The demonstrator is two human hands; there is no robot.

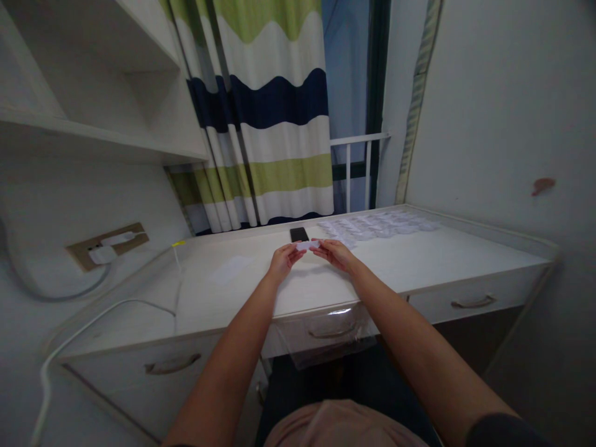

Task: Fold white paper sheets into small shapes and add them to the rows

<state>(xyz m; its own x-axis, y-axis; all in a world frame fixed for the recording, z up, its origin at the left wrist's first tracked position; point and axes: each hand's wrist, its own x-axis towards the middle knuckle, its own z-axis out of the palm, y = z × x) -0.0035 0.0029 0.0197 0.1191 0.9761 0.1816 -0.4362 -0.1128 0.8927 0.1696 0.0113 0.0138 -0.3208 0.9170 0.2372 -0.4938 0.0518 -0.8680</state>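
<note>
Between my two hands, just above the desk top [251, 273], is a small white strip [307, 246], paper or thin plastic; I cannot make out which. My left hand [283, 259] pinches its left end with closed fingers. The right end is gripped by the fingers of my right hand [336, 253]. Right behind the strip lies a black phone-like slab [298, 234], flat on the desk. To the right, several rows of small clear or whitish packets [382, 226] cover the back of the desk.
A faint whitish sheet [230, 268] lies left of my hands. A white cable [125, 302] runs over the desk's left side from near a wall socket [107, 245]. Clear plastic [326, 335] hangs over the front drawer. A shelf [102, 139] juts out upper left; a striped curtain [284, 143] hangs behind.
</note>
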